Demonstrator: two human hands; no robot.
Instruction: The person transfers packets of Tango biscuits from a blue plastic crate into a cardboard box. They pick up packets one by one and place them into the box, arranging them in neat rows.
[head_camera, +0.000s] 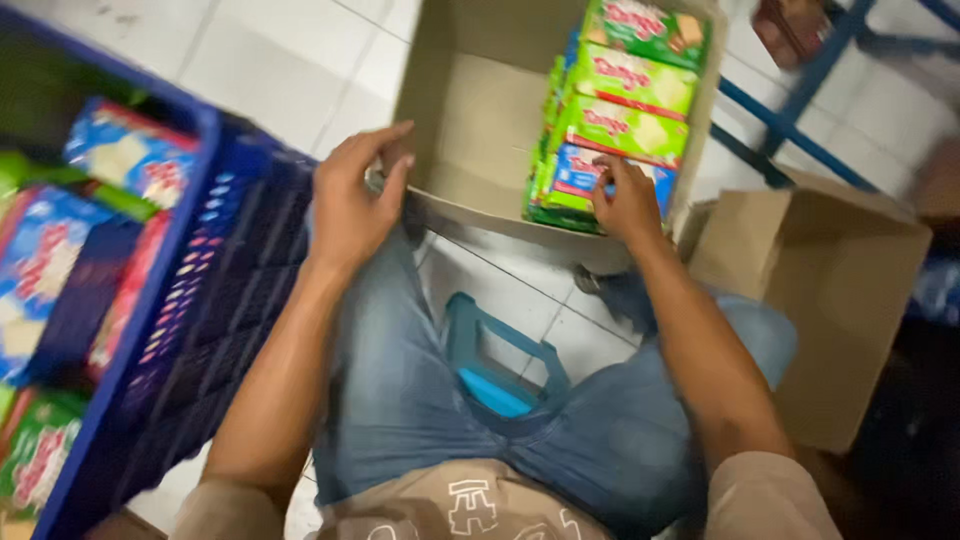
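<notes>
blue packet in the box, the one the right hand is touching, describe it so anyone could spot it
Start at the open cardboard box on the floor ahead. Packets are stacked along its right wall; the blue packet lies under the right hand. The packets farther back are green.

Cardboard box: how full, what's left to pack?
Done: green snack packets stand stacked along the right wall of the cardboard box. In hand: the right hand presses a blue packet onto that stack; the left hand grips the near rim. Left: most of the box floor is bare; the blue crate holds more packets.
</notes>
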